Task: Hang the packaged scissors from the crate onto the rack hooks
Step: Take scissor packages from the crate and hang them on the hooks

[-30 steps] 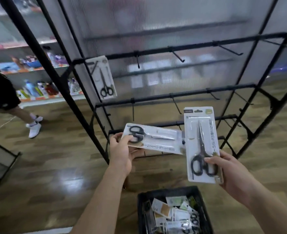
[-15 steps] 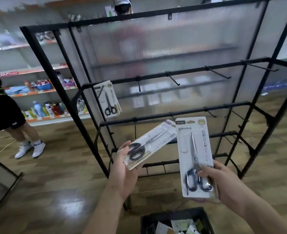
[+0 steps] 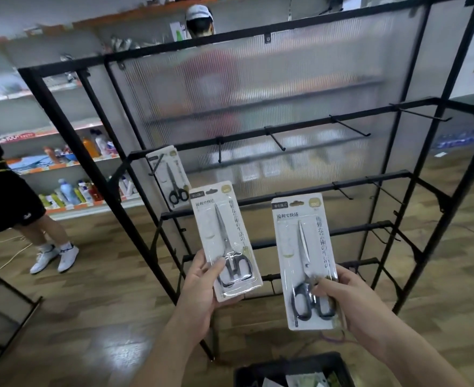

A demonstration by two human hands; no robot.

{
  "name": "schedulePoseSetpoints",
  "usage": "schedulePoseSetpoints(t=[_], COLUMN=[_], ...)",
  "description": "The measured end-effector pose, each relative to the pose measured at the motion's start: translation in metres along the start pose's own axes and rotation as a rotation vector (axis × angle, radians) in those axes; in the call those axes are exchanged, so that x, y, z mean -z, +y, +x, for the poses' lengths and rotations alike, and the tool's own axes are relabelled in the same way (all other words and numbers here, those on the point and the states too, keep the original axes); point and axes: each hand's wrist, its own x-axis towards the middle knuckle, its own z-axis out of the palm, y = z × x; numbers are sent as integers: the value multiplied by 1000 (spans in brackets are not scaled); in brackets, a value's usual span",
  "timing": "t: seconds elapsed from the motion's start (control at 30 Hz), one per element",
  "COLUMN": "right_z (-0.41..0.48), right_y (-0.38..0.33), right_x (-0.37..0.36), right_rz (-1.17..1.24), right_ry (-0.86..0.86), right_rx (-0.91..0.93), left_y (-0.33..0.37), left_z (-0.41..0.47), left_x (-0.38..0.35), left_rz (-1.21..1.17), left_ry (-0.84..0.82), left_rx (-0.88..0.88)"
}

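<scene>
Black crate (image 3: pixel 293 362) walls are showing at the bottom edge of the view, with a few more packets lying inside, only partly in sight. Just above it the left hand (image 3: pixel 199 286) is gripping the lower part of one scissors pack (image 3: pixel 224 236): the thumb is pressing on the front beside the black handles while the fingers are curling behind the card. This pack is standing almost upright, its top leaning a little to the left. The right hand (image 3: pixel 350 300) is pinching the lower right edge of a second scissors pack (image 3: pixel 302 247), thumb and curled fingers closing over the front by the handle loops. That pack is also standing upright, blades pointing up. The two packs are sitting side by side without touching, both held in the air before the lower rails of the black metal rack (image 3: pixel 66 129), and neither is hanging on anything.

Farther back, a third pack (image 3: pixel 168 174) is hanging at the left end of the rack's upper rail. Bare hooks (image 3: pixel 350 125) are sticking out along that rail to its right. A ribbed translucent panel (image 3: pixel 258 93) is backing the rack. On the wooden floor (image 3: pixel 90 317) to the left, a person in black shorts and white shoes (image 3: pixel 12 199) is standing before store shelves (image 3: pixel 71 191) holding bottles. Another person's capped head (image 3: pixel 201 20) is showing above the panel.
</scene>
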Motion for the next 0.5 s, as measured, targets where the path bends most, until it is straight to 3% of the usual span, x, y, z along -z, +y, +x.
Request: schedulePoseSetpoints(t=[0.33,0.5], right_z=[28,51], right_y=[-24,-37], right_x=[3,-20], right_rz=[-129,-71], right_ry=[-23,-17], right_rx=[5,80], left_y=[8,13], left_z=[-3,17], left_x=[-18,1], left_rz=[167,153], left_ry=[100,158], left_rx=[-101,-101])
